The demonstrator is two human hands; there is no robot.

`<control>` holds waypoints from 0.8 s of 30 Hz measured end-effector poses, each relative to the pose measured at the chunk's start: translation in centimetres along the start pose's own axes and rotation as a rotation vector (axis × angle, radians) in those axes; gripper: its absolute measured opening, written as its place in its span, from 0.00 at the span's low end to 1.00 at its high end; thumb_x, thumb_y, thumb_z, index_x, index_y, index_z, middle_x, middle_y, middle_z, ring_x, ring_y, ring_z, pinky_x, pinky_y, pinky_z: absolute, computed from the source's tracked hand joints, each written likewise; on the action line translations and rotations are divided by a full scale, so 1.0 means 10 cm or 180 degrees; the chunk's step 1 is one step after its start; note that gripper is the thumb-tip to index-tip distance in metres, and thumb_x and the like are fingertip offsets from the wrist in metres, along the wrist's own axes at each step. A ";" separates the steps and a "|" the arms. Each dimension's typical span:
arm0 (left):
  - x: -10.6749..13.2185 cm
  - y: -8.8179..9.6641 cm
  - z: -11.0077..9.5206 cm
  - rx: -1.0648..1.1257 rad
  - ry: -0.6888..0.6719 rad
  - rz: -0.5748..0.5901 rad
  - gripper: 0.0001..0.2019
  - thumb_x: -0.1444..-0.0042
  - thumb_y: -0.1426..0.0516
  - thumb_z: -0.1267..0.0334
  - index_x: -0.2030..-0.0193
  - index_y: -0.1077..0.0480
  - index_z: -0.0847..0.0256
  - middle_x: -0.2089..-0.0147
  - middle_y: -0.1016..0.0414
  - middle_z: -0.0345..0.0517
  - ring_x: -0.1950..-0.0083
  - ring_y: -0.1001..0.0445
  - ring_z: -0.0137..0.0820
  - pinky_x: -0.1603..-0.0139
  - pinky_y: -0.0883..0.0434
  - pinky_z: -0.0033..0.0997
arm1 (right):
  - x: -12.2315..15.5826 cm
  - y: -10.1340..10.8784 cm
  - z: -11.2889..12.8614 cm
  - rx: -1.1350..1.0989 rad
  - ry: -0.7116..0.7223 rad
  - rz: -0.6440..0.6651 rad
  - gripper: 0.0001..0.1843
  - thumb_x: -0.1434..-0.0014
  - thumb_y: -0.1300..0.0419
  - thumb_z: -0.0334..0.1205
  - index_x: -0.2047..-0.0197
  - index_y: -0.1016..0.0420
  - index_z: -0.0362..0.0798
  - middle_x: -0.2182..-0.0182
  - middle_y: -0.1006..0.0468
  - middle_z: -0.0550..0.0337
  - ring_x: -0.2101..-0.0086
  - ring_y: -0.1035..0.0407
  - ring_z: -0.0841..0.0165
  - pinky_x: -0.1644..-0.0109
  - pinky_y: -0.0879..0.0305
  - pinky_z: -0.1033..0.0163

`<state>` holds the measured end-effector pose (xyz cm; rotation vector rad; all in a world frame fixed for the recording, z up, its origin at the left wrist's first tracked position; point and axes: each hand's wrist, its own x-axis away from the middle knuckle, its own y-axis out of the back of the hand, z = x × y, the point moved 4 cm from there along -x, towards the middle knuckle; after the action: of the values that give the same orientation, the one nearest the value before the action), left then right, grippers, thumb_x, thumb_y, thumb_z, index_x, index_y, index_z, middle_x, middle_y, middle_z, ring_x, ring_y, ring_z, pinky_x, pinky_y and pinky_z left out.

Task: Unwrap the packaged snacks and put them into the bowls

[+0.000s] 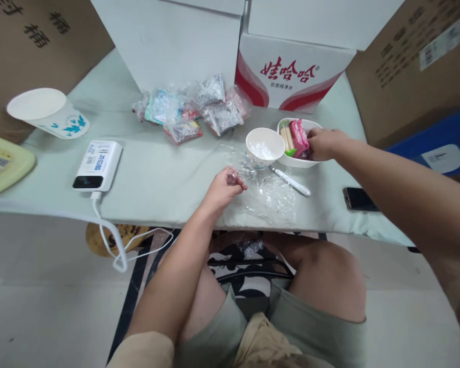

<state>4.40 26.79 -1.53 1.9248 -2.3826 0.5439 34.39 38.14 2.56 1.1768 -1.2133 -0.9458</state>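
My left hand is above the table near its front edge, fingers curled around a small crumpled bit of clear plastic. Reaching in from the right, my right hand dips into a white oval bowl. Its fingers are bent together beside a pink packet; the fingertips are hidden, so what they grip is unclear. Tan sticks and something green also lie in the bowl. A paper cup touches or nearly touches the bowl. In front lie a white-handled utensil and clear plastic film.
Several plastic-wrapped packets are heaped at the back before white cartons. At left are a larger paper cup, a cabled power bank and a yellow container. A phone and a blue container are at right.
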 end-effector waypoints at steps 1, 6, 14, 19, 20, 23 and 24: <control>0.00 0.00 0.00 -0.0006 -0.0002 -0.0014 0.14 0.64 0.43 0.75 0.70 0.41 0.59 0.72 0.32 0.32 0.68 0.26 0.25 0.62 0.34 0.27 | 0.00 0.01 0.03 0.0115 -0.0027 0.0062 0.19 0.51 0.28 0.41 0.57 0.19 0.39 0.46 0.26 0.37 0.45 0.35 0.49 0.44 0.44 0.45; -0.01 0.01 0.02 -0.0080 -0.0005 -0.0045 0.14 0.64 0.44 0.76 0.69 0.40 0.59 0.71 0.32 0.32 0.68 0.26 0.25 0.60 0.33 0.27 | 0.04 0.18 0.12 0.0166 -0.0586 0.0006 0.29 0.46 0.35 0.29 0.40 0.28 0.40 0.47 0.23 0.38 0.50 0.30 0.54 0.53 0.39 0.51; -0.04 0.00 0.04 -0.0113 -0.0024 -0.0035 0.14 0.64 0.44 0.76 0.70 0.41 0.59 0.72 0.32 0.32 0.68 0.26 0.25 0.62 0.34 0.27 | 0.10 0.30 0.07 -0.1236 -0.0340 -0.0492 0.25 0.44 0.42 0.25 0.42 0.26 0.36 0.53 0.19 0.51 0.67 0.30 0.77 0.60 0.41 0.64; 0.00 0.02 -0.01 -0.0045 0.0005 -0.0093 0.15 0.65 0.43 0.76 0.70 0.41 0.59 0.72 0.32 0.32 0.68 0.27 0.25 0.61 0.34 0.27 | 0.60 0.48 0.34 -0.1423 -0.0255 -0.1880 0.19 0.45 0.46 0.21 0.54 0.23 0.43 0.61 0.17 0.55 0.64 0.27 0.71 0.58 0.36 0.63; 0.01 0.02 -0.03 -0.0036 0.0033 -0.0104 0.14 0.64 0.42 0.75 0.70 0.41 0.59 0.72 0.32 0.32 0.68 0.26 0.25 0.62 0.34 0.27 | 0.77 0.44 0.47 -0.1595 -0.0108 -0.2072 0.17 0.45 0.46 0.22 0.56 0.23 0.45 0.63 0.17 0.56 0.66 0.27 0.71 0.59 0.34 0.63; 0.06 0.06 -0.09 -0.0126 0.0268 -0.0152 0.13 0.59 0.38 0.67 0.69 0.40 0.59 0.69 0.30 0.35 0.63 0.24 0.29 0.61 0.32 0.28 | 1.24 0.11 0.95 -0.2056 0.0572 -0.2309 0.10 0.44 0.45 0.28 0.62 0.26 0.49 0.68 0.18 0.59 0.67 0.25 0.67 0.59 0.29 0.60; 0.08 0.08 -0.09 -0.0197 0.0359 -0.0191 0.13 0.56 0.38 0.64 0.68 0.40 0.58 0.67 0.28 0.37 0.62 0.23 0.30 0.60 0.31 0.29 | 1.35 -0.05 1.09 -0.2126 0.0692 -0.2239 0.10 0.44 0.45 0.30 0.62 0.26 0.50 0.67 0.18 0.59 0.65 0.24 0.65 0.58 0.28 0.59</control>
<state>3.28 26.46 -0.67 1.8805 -2.2391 0.5529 25.56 23.30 4.18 1.1112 -0.2268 -1.5403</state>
